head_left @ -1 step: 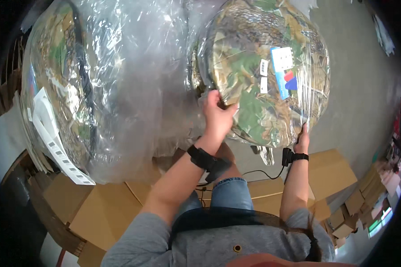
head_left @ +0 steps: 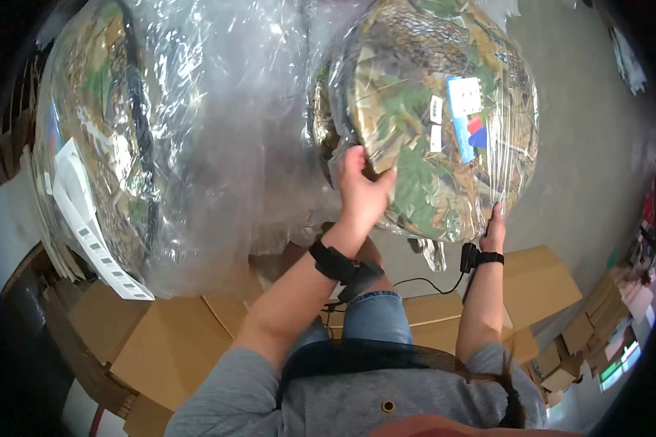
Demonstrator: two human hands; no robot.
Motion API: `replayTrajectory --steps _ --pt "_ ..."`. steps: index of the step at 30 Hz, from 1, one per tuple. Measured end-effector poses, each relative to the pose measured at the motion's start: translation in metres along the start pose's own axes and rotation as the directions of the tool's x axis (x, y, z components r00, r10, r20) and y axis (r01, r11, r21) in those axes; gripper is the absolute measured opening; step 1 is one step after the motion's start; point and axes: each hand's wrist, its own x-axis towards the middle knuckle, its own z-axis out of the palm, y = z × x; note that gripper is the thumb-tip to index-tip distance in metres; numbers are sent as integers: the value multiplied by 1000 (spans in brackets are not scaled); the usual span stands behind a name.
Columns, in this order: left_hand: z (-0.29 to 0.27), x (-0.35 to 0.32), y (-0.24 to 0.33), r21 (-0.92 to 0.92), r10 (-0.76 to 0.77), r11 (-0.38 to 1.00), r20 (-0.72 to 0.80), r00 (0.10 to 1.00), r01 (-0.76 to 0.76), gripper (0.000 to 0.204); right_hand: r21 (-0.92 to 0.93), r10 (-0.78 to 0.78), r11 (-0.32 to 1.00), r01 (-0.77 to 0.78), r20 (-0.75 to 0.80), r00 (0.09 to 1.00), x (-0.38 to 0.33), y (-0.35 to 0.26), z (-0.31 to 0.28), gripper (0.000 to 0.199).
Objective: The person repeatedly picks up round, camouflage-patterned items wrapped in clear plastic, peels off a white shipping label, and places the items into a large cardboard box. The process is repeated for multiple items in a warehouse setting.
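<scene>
A round, flat camouflage-patterned package [head_left: 408, 175] in clear plastic is held up on the right, tilted toward me. My left hand [head_left: 366, 189] pinches its lower left rim, the thumb on the front face and the fingers round the edge. My right hand [head_left: 494, 229] grips the lower right rim, its thumb in front and its other fingers mostly hidden behind. On the package's face are a blue and white label [head_left: 461, 109] and two small white stickers. Behind its left edge, another camouflage surface [head_left: 322, 109] shows in part.
A large bundle of clear plastic film [head_left: 211, 131] fills the left and middle. At its left side stands another wrapped camouflage package [head_left: 109, 146] with a white paper strip [head_left: 95, 226]. Cardboard [head_left: 168, 349] lies below, near my legs. Grey floor [head_left: 583, 146] stretches along the right.
My left hand has shifted slightly right, and the left rim of the round package has moved with it. My right hand stays nearly in place.
</scene>
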Motion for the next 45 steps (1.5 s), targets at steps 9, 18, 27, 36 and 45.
replayTrajectory --steps 9,18,27,36,45 --pt "-5 34 -1 -85 -174 983 -198 965 160 72 -3 362 887 -462 624 692 26 -1 -46 29" --pt "-53 24 -10 -608 -249 517 566 786 602 33 129 177 929 -348 671 720 -111 14 -38 37" --pt "-108 -159 53 -460 124 874 518 847 153 41 -221 -51 857 465 863 503 -182 96 -174 38" --pt "-233 -366 76 -541 547 743 152 824 -393 53 103 -415 599 794 888 197 -227 119 -256 39" --pt "-410 -628 96 -737 509 362 -357 783 -571 50 91 -96 871 483 995 -14 -517 46 -232 52"
